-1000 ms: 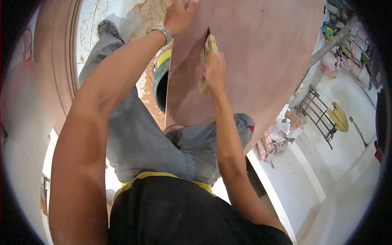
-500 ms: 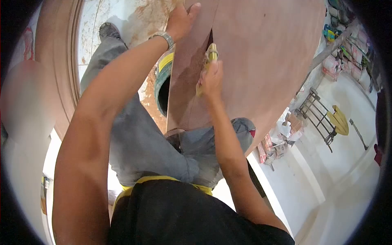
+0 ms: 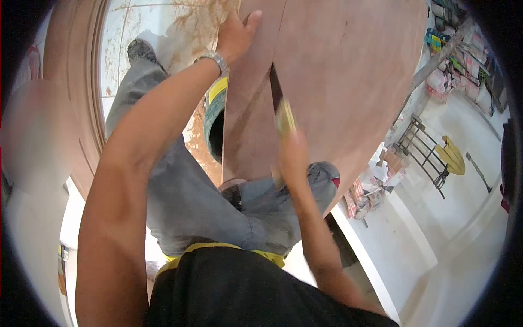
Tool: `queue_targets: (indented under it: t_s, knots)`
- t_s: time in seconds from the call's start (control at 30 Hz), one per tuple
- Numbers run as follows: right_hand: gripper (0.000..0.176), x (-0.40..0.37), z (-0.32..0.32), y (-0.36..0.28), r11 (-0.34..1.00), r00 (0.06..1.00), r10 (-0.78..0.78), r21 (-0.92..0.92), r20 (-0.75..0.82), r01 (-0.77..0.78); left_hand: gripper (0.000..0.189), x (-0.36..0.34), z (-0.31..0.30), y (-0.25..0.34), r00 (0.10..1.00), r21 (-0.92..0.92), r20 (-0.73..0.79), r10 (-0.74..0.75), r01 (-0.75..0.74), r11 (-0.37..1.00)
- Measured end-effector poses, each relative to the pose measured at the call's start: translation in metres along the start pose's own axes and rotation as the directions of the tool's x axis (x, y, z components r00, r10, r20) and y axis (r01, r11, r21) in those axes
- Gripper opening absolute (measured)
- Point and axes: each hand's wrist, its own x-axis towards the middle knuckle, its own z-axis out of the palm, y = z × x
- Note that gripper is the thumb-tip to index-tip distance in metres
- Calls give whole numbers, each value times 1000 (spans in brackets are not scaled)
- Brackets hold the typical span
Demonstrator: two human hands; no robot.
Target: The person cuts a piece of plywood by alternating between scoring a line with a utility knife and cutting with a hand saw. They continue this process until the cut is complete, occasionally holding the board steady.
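Observation:
A thin brown plywood sheet [image 3: 348, 71] rests across my lap and stretches away from me. A dark cut line [image 3: 274, 90] runs down it. My right hand [image 3: 292, 155], blurred by motion, is shut on a yellow utility knife [image 3: 284, 119] whose blade sits in the cut. My left hand [image 3: 235, 34], with a metal watch on the wrist, presses flat on the strip of sheet left of the cut, near its far end.
A green and yellow bucket [image 3: 213, 111] stands under the sheet by my grey-trousered legs. A curved wooden frame [image 3: 81, 82] rises at the left. Far below on the right are a black metal rack [image 3: 419, 147], a yellow object [image 3: 452, 155] and stacked packages [image 3: 463, 60].
My right hand has pulled the knife toward me along the cut, which is now longer and gapes wider. My left hand has stayed pressed on the sheet.

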Motion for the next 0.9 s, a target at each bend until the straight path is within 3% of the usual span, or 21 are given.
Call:
queue_targets:
  t_s: [0.03,0.07,0.2,0.33,0.4,0.43,0.47,0.53,0.6,0.67,0.73,0.8,0.83,0.9]
  knots:
    - [39,53,31,-4,968,994,37,249,-104,-10,74,-9,0,0,998,-1,41,-48,48,999]
    - [37,99,30,-27,841,976,213,498,54,-211,74,-21,4,-4,997,-21,43,-60,61,998]
    - [38,129,31,-34,649,916,311,647,254,-400,76,-7,6,-6,999,-37,-35,12,-13,999]
    - [39,86,26,-2,864,976,178,455,126,-217,74,-3,9,-14,996,-59,-44,72,-75,995]
    - [36,11,-14,-10,959,984,134,235,115,-158,75,-9,7,-7,985,-16,-114,128,-131,991]
    - [36,-29,-43,-22,976,976,149,135,161,-172,76,-8,6,-3,976,5,-152,154,-155,988]
    - [37,-61,-70,-35,951,934,256,108,251,-289,77,-7,6,-4,990,17,-99,96,-94,995]
    - [27,-87,-85,-32,812,855,401,305,329,-498,78,-3,5,-8,1000,57,5,-24,24,998]
    - [24,-62,-60,-26,962,979,167,201,116,-188,77,0,6,-7,995,11,-69,72,-71,997]
    - [37,27,26,0,963,986,159,226,-48,-144,77,-4,6,-10,995,3,-51,92,-92,996]
    - [38,107,44,-29,912,984,156,395,-91,-108,77,-4,-2,-2,998,31,47,35,-36,999]
    - [39,105,34,-24,913,988,157,379,13,-150,64,-20,-27,36,996,-147,19,82,-78,986]
    - [40,95,26,-19,913,983,173,363,68,-185,67,-32,-32,48,995,-240,18,97,-90,967]
    - [43,4,0,-1,978,1000,6,210,2,-7,68,-13,-8,10,997,-56,-25,79,-81,995]
